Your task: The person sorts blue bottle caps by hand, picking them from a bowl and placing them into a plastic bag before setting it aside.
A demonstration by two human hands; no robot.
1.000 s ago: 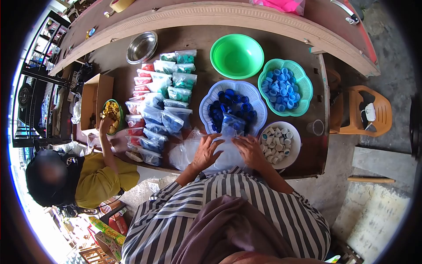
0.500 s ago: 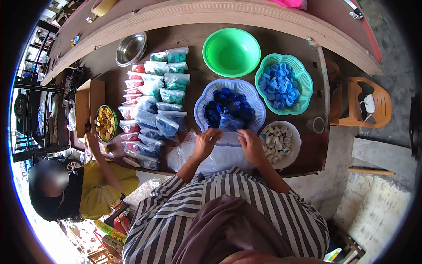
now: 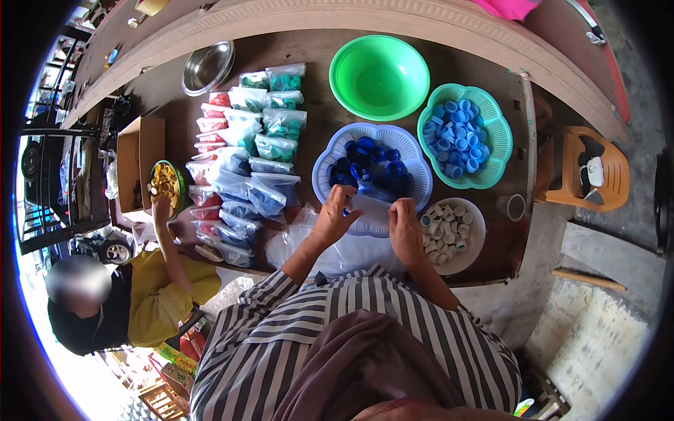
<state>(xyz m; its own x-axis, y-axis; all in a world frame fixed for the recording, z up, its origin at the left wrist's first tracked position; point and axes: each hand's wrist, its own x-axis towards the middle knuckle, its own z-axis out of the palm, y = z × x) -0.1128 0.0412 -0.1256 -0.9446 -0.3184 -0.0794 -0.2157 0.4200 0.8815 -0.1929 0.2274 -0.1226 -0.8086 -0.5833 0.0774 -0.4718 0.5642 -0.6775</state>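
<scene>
A clear plastic bag (image 3: 374, 209) with dark blue bottle caps in its lower end lies over the near part of a lavender basket (image 3: 323, 175). My left hand (image 3: 335, 217) is at the left side of the bag's mouth, fingers curled on the film, with a speck of blue showing by the palm. On the right, my right hand (image 3: 405, 228) pinches the other side of the mouth between thumb and fingers. Loose dark blue caps (image 3: 365, 151) fill the basket beyond the bag. Under my wrists lies a pile of empty clear bags (image 3: 302, 249).
Around the basket stand a green basin (image 3: 344, 74), a teal basket (image 3: 500, 133) of light blue caps, and a white bowl (image 3: 479, 245) of white caps. Filled bags (image 3: 242, 179) lie in rows at left. A co-worker's hand (image 3: 161, 208) reaches into yellow caps (image 3: 165, 181).
My left hand has rolled, its thumb and forefinger wider apart at the bag's mouth. My right hand stays pinched. The co-worker's hand has moved onto the yellow caps. The view has shifted slightly.
</scene>
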